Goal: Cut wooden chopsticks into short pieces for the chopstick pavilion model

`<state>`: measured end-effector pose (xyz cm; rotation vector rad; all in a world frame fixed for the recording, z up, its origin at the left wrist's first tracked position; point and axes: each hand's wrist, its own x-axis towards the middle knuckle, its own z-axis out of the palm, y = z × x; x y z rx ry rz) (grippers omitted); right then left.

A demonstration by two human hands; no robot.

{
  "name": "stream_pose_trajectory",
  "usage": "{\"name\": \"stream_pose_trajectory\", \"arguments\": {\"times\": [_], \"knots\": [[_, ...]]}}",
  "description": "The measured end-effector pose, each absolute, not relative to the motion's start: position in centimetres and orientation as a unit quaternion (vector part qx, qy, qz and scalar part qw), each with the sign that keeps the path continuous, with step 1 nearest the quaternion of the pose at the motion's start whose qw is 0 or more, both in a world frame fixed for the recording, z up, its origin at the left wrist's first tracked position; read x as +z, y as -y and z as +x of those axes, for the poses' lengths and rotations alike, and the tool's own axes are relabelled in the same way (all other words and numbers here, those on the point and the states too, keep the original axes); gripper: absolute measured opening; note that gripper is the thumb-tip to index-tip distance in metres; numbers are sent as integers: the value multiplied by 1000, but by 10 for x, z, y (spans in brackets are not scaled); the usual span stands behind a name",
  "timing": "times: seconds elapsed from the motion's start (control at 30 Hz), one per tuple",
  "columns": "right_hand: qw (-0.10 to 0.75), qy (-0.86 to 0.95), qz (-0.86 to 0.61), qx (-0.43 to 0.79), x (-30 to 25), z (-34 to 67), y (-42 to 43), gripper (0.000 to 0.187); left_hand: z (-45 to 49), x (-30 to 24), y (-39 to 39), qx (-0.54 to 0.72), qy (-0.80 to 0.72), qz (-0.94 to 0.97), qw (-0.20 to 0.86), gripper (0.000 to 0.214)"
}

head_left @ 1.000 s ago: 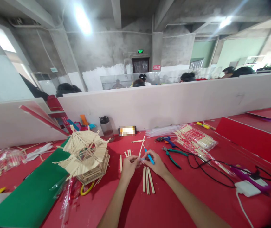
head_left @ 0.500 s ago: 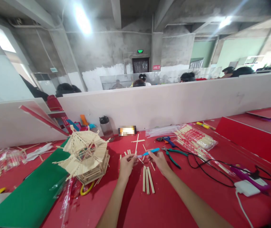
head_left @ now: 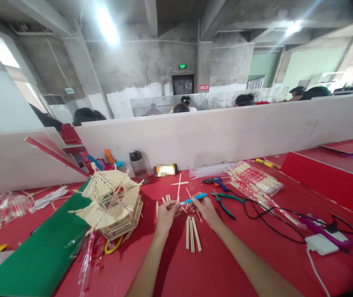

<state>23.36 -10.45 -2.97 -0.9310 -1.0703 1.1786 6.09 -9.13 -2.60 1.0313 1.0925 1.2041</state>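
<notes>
Hands over red surface (head_left: 226,268), our right hand (head_left: 205,208) gripping one blue pen (head_left: 195,199), left hand (head_left: 165,214) pinching one stick (head_left: 178,190), four sticks (head_left: 192,234) below, no legible writing.

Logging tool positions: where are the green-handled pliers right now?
Head view, right of centre: the green-handled pliers lie on the red table, just right of the right hand, beside the glue gun.
</notes>
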Motion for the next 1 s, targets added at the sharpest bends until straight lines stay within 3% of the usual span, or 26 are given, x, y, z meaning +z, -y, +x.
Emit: {"name": "stream_pose_trajectory", "arguments": {"times": [0.73,1.0], "knots": [[656,468,-373,460,-41,227,106,33,66,-23,99,538,-455,382,598,46],[654,417,-364,515,-38,224,97,44,62,-14,100,515,-450,436,585,44]]}}
